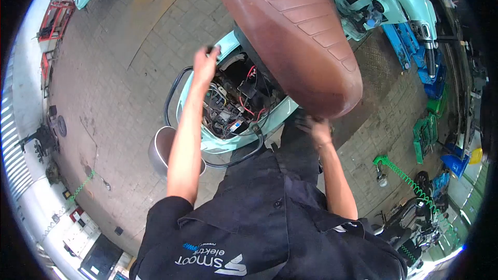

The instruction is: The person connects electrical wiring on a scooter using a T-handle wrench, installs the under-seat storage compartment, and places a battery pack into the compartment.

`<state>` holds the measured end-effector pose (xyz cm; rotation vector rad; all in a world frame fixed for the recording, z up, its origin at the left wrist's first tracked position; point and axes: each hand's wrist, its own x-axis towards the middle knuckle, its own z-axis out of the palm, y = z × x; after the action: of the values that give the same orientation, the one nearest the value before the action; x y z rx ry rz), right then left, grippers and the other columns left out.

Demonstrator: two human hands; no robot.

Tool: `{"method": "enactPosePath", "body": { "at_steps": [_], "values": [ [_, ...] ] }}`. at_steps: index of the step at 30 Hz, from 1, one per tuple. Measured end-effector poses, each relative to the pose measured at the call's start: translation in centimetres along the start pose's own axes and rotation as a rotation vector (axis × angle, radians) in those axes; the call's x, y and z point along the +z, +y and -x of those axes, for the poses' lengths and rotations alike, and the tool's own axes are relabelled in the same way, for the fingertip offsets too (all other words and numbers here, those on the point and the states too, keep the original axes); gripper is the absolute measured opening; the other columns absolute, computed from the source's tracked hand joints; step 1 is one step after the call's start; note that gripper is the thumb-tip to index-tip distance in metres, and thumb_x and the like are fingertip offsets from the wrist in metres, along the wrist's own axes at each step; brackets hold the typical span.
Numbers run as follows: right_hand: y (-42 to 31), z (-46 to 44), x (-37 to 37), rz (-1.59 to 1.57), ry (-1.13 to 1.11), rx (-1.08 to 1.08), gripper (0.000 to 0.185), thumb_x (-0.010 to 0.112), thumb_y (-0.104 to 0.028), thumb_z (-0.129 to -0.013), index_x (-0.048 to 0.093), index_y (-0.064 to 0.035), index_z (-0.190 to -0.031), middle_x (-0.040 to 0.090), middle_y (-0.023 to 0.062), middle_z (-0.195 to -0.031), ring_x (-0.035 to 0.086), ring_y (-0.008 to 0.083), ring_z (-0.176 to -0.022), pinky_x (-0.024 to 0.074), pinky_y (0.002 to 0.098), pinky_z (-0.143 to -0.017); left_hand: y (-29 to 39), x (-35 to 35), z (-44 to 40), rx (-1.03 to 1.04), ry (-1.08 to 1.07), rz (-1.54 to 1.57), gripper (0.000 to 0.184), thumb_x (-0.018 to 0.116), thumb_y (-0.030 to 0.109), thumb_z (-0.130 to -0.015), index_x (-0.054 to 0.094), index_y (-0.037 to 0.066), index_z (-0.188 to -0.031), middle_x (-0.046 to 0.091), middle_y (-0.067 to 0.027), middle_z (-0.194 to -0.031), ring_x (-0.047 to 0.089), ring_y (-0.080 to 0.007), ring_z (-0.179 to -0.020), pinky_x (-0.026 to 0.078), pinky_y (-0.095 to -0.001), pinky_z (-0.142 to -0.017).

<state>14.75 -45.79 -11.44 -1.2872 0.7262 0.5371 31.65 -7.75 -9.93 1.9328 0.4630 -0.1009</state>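
A mint-green scooter (288, 105) stands before me with its brown ribbed seat (306, 36) tilted up and over to the right. In the opened bay under the seat lie tangled wires and electrical parts (233, 106), with red cables among them. My left hand (206, 65) is over the left rim of the bay, fingers curled around a small dark thing I cannot make out. Just below the seat's lower end is my right hand (316, 129), slightly blurred, its fingers spread; whether it touches the seat is unclear.
A black tube rail (168, 96) curves around the scooter's rear, next to a round brown-and-silver part (162, 150). Another mint scooter (399, 0) stands at upper right near blue metal stands (399, 46). A green coiled hose (404, 176) hangs at right. Red racks (54, 18) stand left.
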Motion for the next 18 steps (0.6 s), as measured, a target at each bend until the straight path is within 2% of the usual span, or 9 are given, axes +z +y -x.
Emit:
{"method": "enactPosePath", "body": {
  "at_steps": [2,3,5,8,9,11,12,14,18],
  "values": [
    [-0.2,0.8,-5.1,-0.281,0.102,0.092,0.049,0.052,-0.037,-0.102,0.046,-0.0053,-0.138,0.055,0.0144,-0.134,0.055,0.0381,-0.118,0.0473,0.0573,-0.097,4.4,-2.0,-2.5,-0.006,0.017,0.018,0.055,0.059,0.05,-0.094,0.064,-0.004,-0.109,0.068,-0.0088,-0.095,0.061,-0.0176,-0.088,0.046,-0.0342,-0.078],
    [-1.3,1.3,-6.0,-0.274,0.096,0.1,0.049,0.052,-0.037,-0.102,0.046,-0.0053,-0.138,0.055,0.0144,-0.134,0.055,0.0381,-0.118,0.0473,0.0573,-0.097,7.0,-2.5,-3.7,0.002,0.058,0.064,0.063,0.06,0.054,-0.092,0.061,-0.004,-0.115,0.067,-0.0106,-0.102,0.061,-0.0187,-0.091,0.046,-0.0352,-0.08],
    [-5.4,3.1,-6.9,-0.578,0.031,0.106,0.064,0.043,-0.056,-0.1,0.036,-0.0124,-0.147,0.046,0.0107,-0.146,0.046,0.0377,-0.13,0.0401,0.0634,-0.102,10.5,-2.9,-7.0,0.047,0.094,0.245,0.077,0.062,0.062,-0.088,0.054,-0.004,-0.128,0.062,-0.0147,-0.117,0.059,-0.0215,-0.102,0.047,-0.0378,-0.087],
    [-9.5,1.9,-6.1,-0.66,-0.139,0.078,0.072,0.039,-0.066,-0.097,0.03,-0.0186,-0.152,0.037,0.0071,-0.154,0.037,0.0366,-0.138,0.0341,0.0668,-0.104,15.6,-2.4,-12.0,0.048,0.012,0.461,0.089,0.061,0.064,-0.087,0.043,-0.002,-0.144,0.053,-0.0184,-0.137,0.053,-0.026,-0.123,0.045,-0.041,-0.102],
    [-11.9,2.2,-4.4,-0.596,-0.116,0.079,0.073,0.039,-0.065,-0.098,0.033,-0.0165,-0.152,0.039,0.008,-0.154,0.038,0.0344,-0.139,0.035,0.0619,-0.106,18.7,-1.9,-12.0,0.048,0.016,0.442,0.089,0.061,0.064,-0.087,0.043,-0.002,-0.144,0.053,-0.0184,-0.137,0.053,-0.026,-0.123,0.045,-0.041,-0.102],
    [-12.3,1.9,-4.0,-0.672,-0.114,0.153,0.071,0.039,-0.065,-0.098,0.037,-0.0152,-0.15,0.042,0.0082,-0.152,0.04,0.0331,-0.138,0.036,0.059,-0.107,23.9,0.5,-11.1,0.034,-0.033,0.212,0.093,0.06,0.074,-0.081,0.055,-0.004,-0.132,0.058,-0.0243,-0.125,0.056,-0.0372,-0.111,0.044,-0.0488,-0.094],
    [-13.4,0.8,-4.5,-0.727,-0.127,0.196,0.07,0.038,-0.064,-0.099,0.041,-0.0139,-0.147,0.044,0.0084,-0.15,0.041,0.0317,-0.137,0.0369,0.0561,-0.107,23.2,0.7,-13.8,0.048,-0.033,0.208,0.093,0.06,0.074,-0.081,0.055,-0.004,-0.132,0.058,-0.0243,-0.125,0.056,-0.0372,-0.111,0.044,-0.0488,-0.094],
    [-13.0,-0.8,-4.8,-0.677,-0.124,0.202,0.072,0.042,-0.067,-0.095,0.043,-0.0154,-0.146,0.046,0.0069,-0.149,0.044,0.0317,-0.135,0.0385,0.0558,-0.107,18.9,-0.2,-20.9,-0.031,-0.062,0.436,0.086,0.061,0.06,-0.089,0.041,-0.001,-0.146,0.05,-0.0183,-0.142,0.048,-0.0272,-0.13,0.042,-0.0414,-0.106],
    [-12.4,-3.7,-5.2,-0.707,-0.175,0.239,0.065,0.044,-0.062,-0.097,0.052,-0.0119,-0.138,0.057,0.0075,-0.138,0.052,0.0281,-0.127,0.0422,0.0497,-0.106,20.2,2.3,-22.5,-0.097,-0.129,0.635,0.065,0.063,0.044,-0.092,0.05,0.001,-0.139,0.057,-0.0148,-0.137,0.056,-0.027,-0.123,0.043,-0.0406,-0.108]
  ]
}}
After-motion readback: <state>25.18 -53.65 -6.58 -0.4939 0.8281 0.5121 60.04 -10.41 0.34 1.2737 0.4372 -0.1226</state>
